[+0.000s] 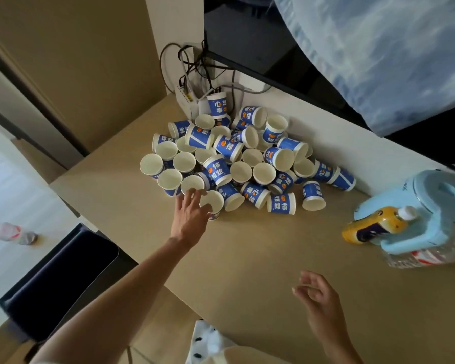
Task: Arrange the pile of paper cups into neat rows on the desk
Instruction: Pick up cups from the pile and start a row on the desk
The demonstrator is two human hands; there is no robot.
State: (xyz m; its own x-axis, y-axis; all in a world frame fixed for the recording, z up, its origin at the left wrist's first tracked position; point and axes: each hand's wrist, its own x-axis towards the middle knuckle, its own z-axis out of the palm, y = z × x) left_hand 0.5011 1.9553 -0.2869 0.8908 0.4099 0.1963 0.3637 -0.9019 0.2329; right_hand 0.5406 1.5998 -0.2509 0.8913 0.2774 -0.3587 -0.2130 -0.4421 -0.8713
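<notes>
The left hand is gripping a cup at the near edge of the pile, thumb and fingers curling round its rim. The right hand is hovering, fingers loose and spread, over the beige desk. The pile is lying toward the desk's back by a white wall and cables. A blue kettle and a bottle are sitting at right, a dark chair at left

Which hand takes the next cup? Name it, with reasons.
Left. The left hand touches an upright paper cup at the pile's near edge; the right hand hovers open over bare desk.
</notes>
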